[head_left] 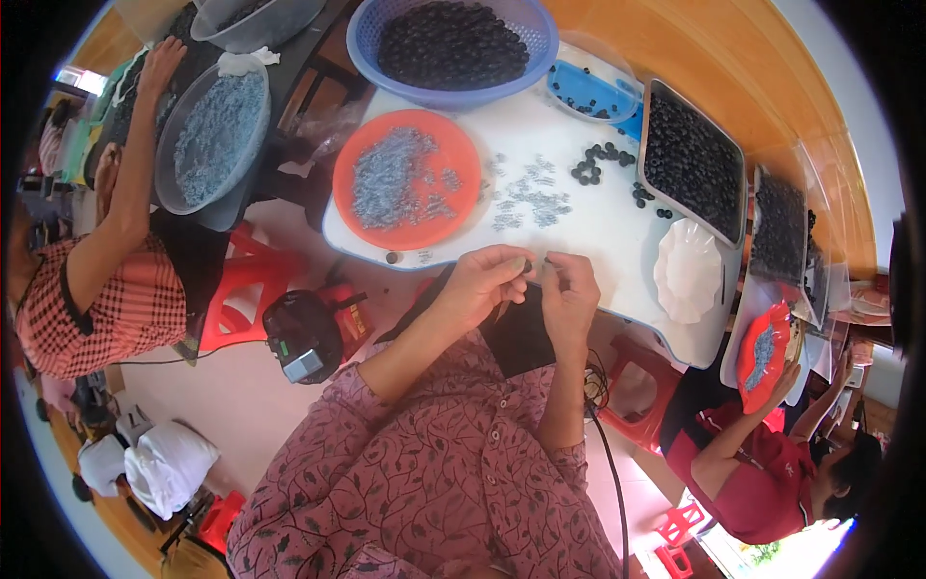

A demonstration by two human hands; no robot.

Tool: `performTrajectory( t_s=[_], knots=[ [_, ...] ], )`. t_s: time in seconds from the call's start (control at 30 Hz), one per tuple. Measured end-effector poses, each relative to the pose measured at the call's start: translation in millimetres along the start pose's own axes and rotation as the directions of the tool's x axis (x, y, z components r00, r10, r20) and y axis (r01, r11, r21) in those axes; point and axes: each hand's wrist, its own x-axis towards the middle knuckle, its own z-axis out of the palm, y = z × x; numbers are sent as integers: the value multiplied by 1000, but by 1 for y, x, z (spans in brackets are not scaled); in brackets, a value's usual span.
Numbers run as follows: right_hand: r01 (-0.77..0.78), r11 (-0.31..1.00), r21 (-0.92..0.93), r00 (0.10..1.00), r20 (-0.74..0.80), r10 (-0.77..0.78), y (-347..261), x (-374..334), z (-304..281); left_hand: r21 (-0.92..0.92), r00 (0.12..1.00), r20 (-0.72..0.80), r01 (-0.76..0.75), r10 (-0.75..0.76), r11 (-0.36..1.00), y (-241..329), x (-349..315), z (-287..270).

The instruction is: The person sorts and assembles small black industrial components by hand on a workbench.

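My left hand is closed in a pinch on a small black round piece, just off the near edge of the white table. Beside it, my right hand pinches finger and thumb together; a dark speck shows at the tips, too small to name. The hands are a little apart. Beyond them, small silvery pieces resembling springs lie scattered. More are heaped on an orange-red round plate to the left. Loose black round pieces lie farther right.
A blue-purple basket of black pieces stands at the back. Right of it are a blue tray, a metal tray full of black pieces and a white scalloped dish. People sit left and right; a black cable hangs beside my right arm.
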Motion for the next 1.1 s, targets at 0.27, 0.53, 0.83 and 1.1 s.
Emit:
performTrajectory(
  t_s=[0.27, 0.53, 0.83, 1.1],
  knots=[
    [159, 972, -174, 987, 59, -150, -13, 8, 12, -8, 999, -29, -12, 12, 1000, 1, -6, -11],
    [163, 979, -125, 985, 79, -154, -9, 11, 16, -14, 1000, -12, -27, 27, 1000, 2, -8, -15],
    [266, 897, -352, 964, 88, -251, -24, 39, 30, -43, 1000, -15, -10, 9, 999, 2, -7, -16],
    [255, 861, -439, 967, 128, -221, -24, 46, 36, -42, 1000, 2, -28, 28, 999, 3, -8, -15]
  ],
)
